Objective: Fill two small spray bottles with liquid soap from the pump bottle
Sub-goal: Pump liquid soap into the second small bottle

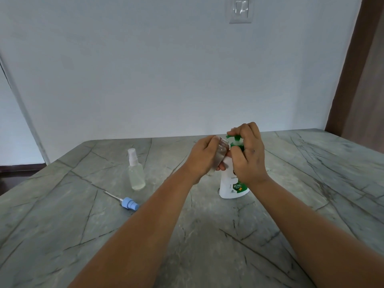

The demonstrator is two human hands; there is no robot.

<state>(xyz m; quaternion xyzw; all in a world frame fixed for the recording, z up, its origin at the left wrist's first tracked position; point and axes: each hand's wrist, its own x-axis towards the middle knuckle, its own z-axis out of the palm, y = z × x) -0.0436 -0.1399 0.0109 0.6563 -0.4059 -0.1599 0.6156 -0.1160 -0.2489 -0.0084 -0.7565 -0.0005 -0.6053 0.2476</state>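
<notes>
A white pump bottle (pixel 231 183) with a green pump head stands on the grey stone table (pixel 187 235). My right hand (pixel 248 154) curls over the green pump, fingers on its top. My left hand (pixel 204 157) grips a small clear spray bottle (pixel 221 151) with no cap, tilted so its open neck sits just under the pump's spout. A second small clear spray bottle (pixel 136 171) with a white sprayer cap stands upright to the left, with liquid in it. A loose blue sprayer cap (pixel 129 203) with its dip tube lies on the table nearer me.
The table runs back to a pale wall (pixel 166 69) with a switch plate (pixel 241 10). A brown door frame (pixel 353 69) stands at the right. The table's left edge drops away beside the capped bottle.
</notes>
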